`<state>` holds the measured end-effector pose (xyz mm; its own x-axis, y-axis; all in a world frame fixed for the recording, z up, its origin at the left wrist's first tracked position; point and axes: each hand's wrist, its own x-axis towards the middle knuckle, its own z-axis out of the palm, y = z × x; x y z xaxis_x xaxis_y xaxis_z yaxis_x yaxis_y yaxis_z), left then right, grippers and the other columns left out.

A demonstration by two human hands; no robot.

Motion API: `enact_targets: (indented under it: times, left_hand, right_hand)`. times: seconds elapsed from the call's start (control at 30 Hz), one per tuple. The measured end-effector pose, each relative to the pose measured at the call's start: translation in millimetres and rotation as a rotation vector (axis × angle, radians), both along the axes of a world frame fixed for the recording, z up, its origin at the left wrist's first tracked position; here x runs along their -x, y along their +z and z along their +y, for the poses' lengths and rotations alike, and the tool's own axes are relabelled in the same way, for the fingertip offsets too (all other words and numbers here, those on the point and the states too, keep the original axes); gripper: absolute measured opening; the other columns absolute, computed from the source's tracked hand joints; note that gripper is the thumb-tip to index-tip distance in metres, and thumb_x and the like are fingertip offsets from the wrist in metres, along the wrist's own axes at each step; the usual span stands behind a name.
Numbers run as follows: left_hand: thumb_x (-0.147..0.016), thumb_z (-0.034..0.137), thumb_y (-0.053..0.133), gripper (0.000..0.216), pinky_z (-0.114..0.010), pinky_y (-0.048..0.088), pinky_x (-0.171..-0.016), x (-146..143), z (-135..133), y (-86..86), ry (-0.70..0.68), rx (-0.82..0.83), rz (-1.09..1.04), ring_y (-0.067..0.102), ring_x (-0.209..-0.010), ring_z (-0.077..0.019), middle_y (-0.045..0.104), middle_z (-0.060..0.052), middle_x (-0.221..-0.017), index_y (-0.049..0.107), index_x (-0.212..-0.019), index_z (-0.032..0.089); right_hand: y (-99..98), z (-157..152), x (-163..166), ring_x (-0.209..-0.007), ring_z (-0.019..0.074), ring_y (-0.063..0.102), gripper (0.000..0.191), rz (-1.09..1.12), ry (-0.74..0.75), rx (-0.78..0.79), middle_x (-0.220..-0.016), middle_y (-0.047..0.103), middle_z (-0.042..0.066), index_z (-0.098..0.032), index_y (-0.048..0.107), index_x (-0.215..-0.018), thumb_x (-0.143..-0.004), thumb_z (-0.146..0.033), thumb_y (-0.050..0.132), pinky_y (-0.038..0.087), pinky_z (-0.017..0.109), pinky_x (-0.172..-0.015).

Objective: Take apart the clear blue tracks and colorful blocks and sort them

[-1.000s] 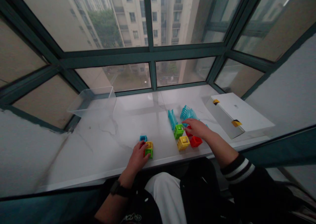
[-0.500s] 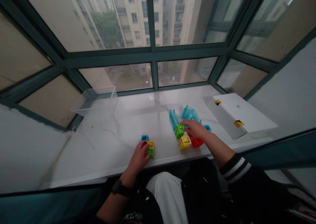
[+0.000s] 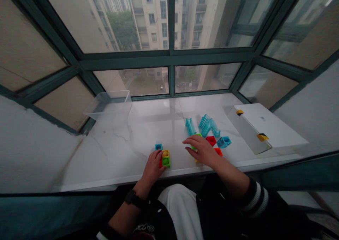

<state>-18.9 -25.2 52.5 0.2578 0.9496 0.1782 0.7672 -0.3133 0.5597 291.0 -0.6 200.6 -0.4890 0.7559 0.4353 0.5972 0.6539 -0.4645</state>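
Observation:
My left hand (image 3: 152, 167) is closed around the near side of a small cluster of joined toy blocks. In that cluster I see a yellow block (image 3: 165, 153), a green block (image 3: 166, 161), a red block (image 3: 160, 162) partly under my fingers and a blue block (image 3: 158, 147) at the far end. My right hand (image 3: 202, 151) reaches over the loose pieces, thumb and fingers apart, pointing left. Mostly hidden beneath it are another green block (image 3: 198, 135) and a yellow block. Beside it lie a red block (image 3: 211, 140), an orange-red piece (image 3: 218, 151) and a blue block (image 3: 224, 142).
Translucent blue track pieces (image 3: 206, 125) lie behind my right hand, with another ribbed piece (image 3: 190, 126) to their left. A clear plastic bin (image 3: 108, 107) stands at the back left of the white sill. At right sits a white box (image 3: 270, 123); windows enclose the sill.
My right hand has moved left and nearer to me, now covering the yellow block and uncovering the red and blue ones. My left hand stays at the cluster. The view has shifted slightly.

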Motion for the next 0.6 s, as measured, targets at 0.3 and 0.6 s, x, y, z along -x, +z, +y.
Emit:
enact_targets:
  times: [0.3, 0.6]
  left_hand:
    - [-0.082, 0.029, 0.077, 0.07, -0.056, 0.045, -0.119, 16.6, -4.9, -1.2, 0.045, 0.033, -0.125, 0.055, -0.138, -0.0322, 0.055, -0.013, -0.148, 0.051, -0.146, 0.026]
    - [-0.094, 0.019, 0.054, 0.053, -0.059, 0.036, -0.125, 7.8, -4.6, -4.1, 0.042, 0.012, -0.063, 0.044, -0.149, -0.0308, 0.045, -0.011, -0.161, 0.055, -0.147, 0.027]
  right_hand:
    - [-84.7, -14.8, 79.2, -0.135, 0.0301, 0.056, 0.06, -0.098, 0.092, 0.28, -0.145, 0.059, 0.015, -0.023, 0.061, -0.14, -0.083, -0.016, 0.079, 0.049, 0.05, -0.114]
    - [-120.3, -11.8, 89.6, -0.141, 0.0351, 0.052, 0.056, -0.15, 0.021, 0.374, -0.154, 0.052, 0.02, -0.019, 0.065, -0.135, -0.082, -0.016, 0.083, 0.045, 0.053, -0.118]
